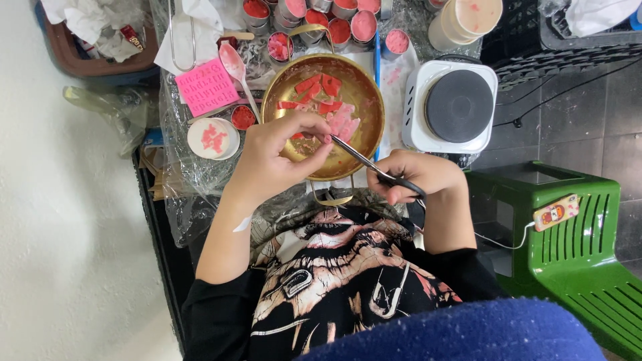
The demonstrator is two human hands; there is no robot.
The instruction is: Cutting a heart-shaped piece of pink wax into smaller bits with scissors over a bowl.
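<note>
Pinching a small red piece over shiny round brass pan [358, 87], left hand [277, 160] fingers curled together. Gripping black-handled metal scissors [374, 167], right hand [418, 175] fingers closed through loops, blades pointing at the pinch. Waxy red-pink chunks [328, 100] inside pan. White hotplate [453, 107] beside.

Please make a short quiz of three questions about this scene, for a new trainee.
1. True or false: the right hand holds scissors.
2. What lies in the gold pan? A) red and pink pieces B) green leaves C) coins
3. What stands just right of the pan?

Key: 1 true. 2 A; the left hand pinches something small over the pan. 3 a white hot plate.
</note>
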